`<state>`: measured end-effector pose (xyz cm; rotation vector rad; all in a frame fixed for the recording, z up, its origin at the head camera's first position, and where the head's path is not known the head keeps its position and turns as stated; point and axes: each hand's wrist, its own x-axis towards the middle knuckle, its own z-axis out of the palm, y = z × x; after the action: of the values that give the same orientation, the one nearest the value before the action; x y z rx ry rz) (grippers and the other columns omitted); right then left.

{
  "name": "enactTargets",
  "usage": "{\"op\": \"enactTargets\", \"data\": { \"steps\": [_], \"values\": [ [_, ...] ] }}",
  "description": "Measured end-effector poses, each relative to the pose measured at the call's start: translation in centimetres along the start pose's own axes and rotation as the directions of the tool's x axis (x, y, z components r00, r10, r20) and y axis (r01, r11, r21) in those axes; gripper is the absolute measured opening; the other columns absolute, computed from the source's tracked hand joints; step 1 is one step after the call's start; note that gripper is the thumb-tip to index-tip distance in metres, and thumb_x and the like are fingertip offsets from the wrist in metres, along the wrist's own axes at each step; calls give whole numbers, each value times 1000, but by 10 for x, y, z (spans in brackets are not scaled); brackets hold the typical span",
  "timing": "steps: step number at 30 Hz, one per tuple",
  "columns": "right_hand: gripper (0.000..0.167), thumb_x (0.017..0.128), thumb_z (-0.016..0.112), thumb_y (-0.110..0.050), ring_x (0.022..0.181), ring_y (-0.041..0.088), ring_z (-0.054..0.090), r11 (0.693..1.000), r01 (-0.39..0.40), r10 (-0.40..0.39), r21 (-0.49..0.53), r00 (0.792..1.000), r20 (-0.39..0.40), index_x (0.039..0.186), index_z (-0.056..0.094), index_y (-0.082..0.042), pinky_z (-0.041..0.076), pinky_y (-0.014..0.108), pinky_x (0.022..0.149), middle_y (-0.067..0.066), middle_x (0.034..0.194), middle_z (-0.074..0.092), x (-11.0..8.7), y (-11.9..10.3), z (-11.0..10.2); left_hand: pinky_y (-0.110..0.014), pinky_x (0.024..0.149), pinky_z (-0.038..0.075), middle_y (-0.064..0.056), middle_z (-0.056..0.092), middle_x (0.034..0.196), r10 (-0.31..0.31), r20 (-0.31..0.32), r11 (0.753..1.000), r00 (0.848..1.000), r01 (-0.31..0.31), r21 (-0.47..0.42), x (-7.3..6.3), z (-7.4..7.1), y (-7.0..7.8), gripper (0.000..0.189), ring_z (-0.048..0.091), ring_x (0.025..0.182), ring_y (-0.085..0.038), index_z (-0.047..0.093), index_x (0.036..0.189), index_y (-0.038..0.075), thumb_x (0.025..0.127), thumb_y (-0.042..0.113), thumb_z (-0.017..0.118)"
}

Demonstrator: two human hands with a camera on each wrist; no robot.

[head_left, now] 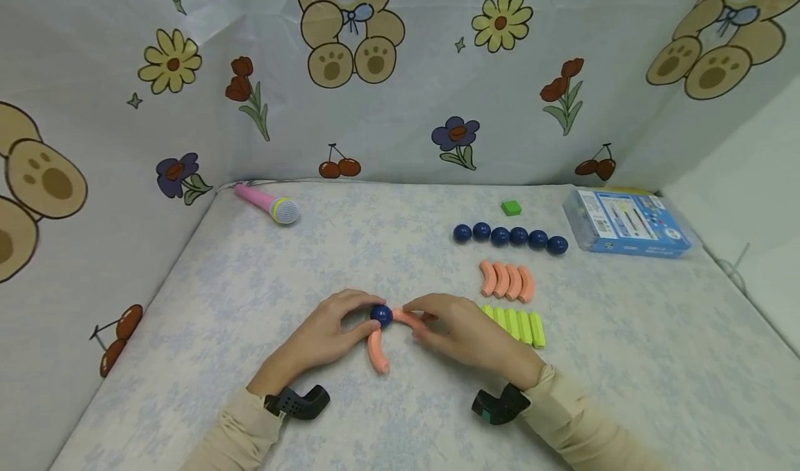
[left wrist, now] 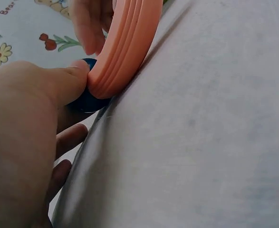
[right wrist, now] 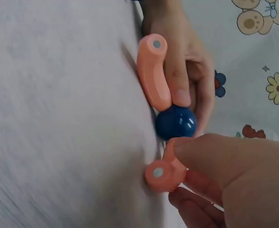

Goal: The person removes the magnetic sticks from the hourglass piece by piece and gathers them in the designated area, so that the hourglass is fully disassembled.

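My left hand (head_left: pixel 325 328) pinches a dark blue ball (head_left: pixel 381 315) between thumb and forefinger. A curved orange rod (head_left: pixel 377 354) extends from the ball toward me; its end meets the ball beside the left thumb. On the ball's right, my right hand (head_left: pixel 467 331) grips a second curved orange rod (head_left: pixel 406 317) between thumb and fingers. Seen in the right wrist view, this held rod (right wrist: pixel 164 175) has a grey disc in its end face, and its other end is at the ball (right wrist: pixel 176 122), partly covered by the thumb. Grooves run along the first rod (left wrist: pixel 127 47) in the left wrist view.
Right of the hands lie several lime-green sticks (head_left: pixel 525 328), several orange curved rods (head_left: pixel 507 281) and a row of blue balls (head_left: pixel 519 236). Behind them are a green block (head_left: pixel 511 208) and a blue box (head_left: pixel 634 224). A pink toy microphone (head_left: pixel 265 203) lies back left.
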<state>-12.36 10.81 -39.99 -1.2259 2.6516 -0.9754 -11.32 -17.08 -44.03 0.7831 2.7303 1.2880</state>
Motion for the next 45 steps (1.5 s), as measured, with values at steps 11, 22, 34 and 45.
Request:
{"op": "enactTargets", "data": {
  "steps": [11,22,34,45],
  "values": [
    [43,93,79,-20,100,5,63,998,-18,22,-59,997,76,134,67,-13,56,28,86,-3,118,71,-4,-8,6,-48,110,47,6,67,132,13,-7,1000,1000,-13,7,1,0,1,36,59,129,-18,69,133,21,100,33,71],
    [22,95,72,-8,83,4,67,995,-28,29,-100,1000,0,116,78,-11,55,21,70,-1,100,77,-6,-6,1,-49,111,46,3,66,134,3,-6,1000,1000,-3,25,1,-1,2,36,59,131,-21,68,135,20,100,31,70],
    [18,88,82,-8,76,13,69,976,-91,38,-198,966,-257,105,81,-12,53,27,66,-3,91,78,-23,17,-42,-48,111,46,3,66,136,-9,-11,1000,1000,10,30,0,0,3,39,58,132,-21,67,136,20,100,34,70],
    [23,83,85,-3,78,25,75,924,-311,150,-222,831,-536,105,79,-8,56,17,69,8,93,79,-93,76,-85,-49,112,45,3,65,137,-30,-3,999,1000,31,29,-1,-2,4,39,57,133,-21,67,136,21,100,36,70]
  ]
}}
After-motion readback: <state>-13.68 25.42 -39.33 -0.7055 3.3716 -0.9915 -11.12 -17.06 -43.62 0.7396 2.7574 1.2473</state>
